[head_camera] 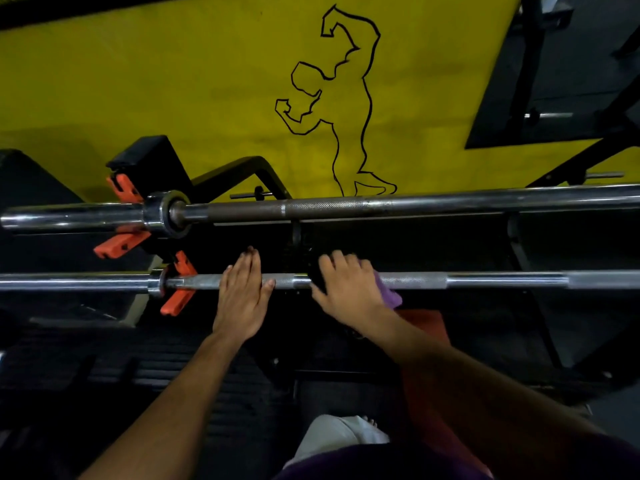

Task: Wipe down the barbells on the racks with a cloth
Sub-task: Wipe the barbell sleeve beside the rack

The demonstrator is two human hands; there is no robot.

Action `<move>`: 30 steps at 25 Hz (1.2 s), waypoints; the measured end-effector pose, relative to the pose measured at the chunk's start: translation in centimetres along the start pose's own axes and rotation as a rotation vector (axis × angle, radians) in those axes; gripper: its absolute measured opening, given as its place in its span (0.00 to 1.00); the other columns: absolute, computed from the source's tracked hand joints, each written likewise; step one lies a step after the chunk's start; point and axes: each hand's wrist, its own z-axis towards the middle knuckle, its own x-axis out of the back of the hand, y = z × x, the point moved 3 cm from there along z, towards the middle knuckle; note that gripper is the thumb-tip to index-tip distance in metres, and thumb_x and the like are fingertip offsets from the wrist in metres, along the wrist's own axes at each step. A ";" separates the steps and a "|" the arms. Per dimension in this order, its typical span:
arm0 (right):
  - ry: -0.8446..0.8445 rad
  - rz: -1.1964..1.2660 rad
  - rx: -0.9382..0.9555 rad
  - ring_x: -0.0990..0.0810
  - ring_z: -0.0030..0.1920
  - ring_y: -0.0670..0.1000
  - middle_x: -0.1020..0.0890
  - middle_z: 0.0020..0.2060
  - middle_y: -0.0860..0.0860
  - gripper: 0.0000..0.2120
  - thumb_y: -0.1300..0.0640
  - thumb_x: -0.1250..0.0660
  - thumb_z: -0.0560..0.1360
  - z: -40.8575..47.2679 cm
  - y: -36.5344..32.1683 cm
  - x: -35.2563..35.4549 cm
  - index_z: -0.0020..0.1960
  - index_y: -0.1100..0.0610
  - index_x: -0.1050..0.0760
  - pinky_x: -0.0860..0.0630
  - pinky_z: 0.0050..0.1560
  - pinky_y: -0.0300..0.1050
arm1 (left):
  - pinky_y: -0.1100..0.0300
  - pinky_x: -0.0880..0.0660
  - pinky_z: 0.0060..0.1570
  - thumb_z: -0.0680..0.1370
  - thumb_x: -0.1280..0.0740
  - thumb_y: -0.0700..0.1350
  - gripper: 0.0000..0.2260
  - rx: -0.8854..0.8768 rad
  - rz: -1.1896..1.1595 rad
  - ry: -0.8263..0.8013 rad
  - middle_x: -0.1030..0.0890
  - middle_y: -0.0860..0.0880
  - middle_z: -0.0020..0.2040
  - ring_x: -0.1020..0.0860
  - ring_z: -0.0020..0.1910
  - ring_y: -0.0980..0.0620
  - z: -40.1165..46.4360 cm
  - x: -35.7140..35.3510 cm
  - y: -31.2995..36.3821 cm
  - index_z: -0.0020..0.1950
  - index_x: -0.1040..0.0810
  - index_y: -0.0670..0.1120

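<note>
Two steel barbells lie across the rack. The nearer barbell [485,281] runs left to right below the farther barbell [381,205]. My left hand [242,299] rests flat on the nearer bar with straight fingers, just right of its collar. My right hand [346,289] grips a purple cloth [389,292] wrapped over the same bar near its middle. Most of the cloth is hidden under my palm.
Orange rack hooks [178,296] hold the bars at the left. A yellow wall [173,81] with a black drawn figure [346,98] stands behind. A black rack frame [588,161] rises at the right. Dark floor and my foot [341,438] lie below.
</note>
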 end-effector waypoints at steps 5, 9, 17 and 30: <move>0.167 0.009 0.163 0.28 0.67 0.58 0.24 0.65 0.59 0.31 0.49 0.26 0.63 -6.0 6.6 -0.7 0.63 0.59 0.26 0.35 0.72 0.57 | 0.50 0.56 0.79 0.84 0.58 0.60 0.31 0.006 -0.020 0.018 0.51 0.46 0.83 0.53 0.82 0.52 -0.3 0.1 0.3 0.83 0.54 0.44; 0.167 0.048 -0.090 0.23 0.60 0.62 0.21 0.59 0.59 0.25 0.46 0.31 0.71 -9.0 14.4 0.4 0.61 0.61 0.24 0.28 0.64 0.58 | 0.50 0.56 0.79 0.84 0.59 0.60 0.32 0.007 0.001 0.027 0.53 0.47 0.83 0.55 0.82 0.52 -0.1 -0.3 0.0 0.83 0.55 0.44; -0.389 0.180 -0.205 0.19 0.58 0.61 0.19 0.59 0.59 0.26 0.35 0.41 0.77 1.9 7.5 2.8 0.62 0.55 0.25 0.25 0.53 0.51 | 0.51 0.60 0.79 0.82 0.63 0.64 0.34 0.039 0.013 -0.017 0.55 0.48 0.83 0.59 0.81 0.55 0.0 -0.2 0.1 0.83 0.57 0.46; 0.223 0.670 -0.283 0.21 0.44 0.33 0.16 0.47 0.46 0.16 0.68 0.39 0.81 -12.9 12.0 3.5 0.52 0.47 0.24 0.27 0.48 0.28 | 0.45 0.49 0.78 0.83 0.59 0.62 0.33 0.061 0.005 0.034 0.44 0.43 0.82 0.47 0.81 0.47 -0.1 -0.2 0.6 0.83 0.49 0.42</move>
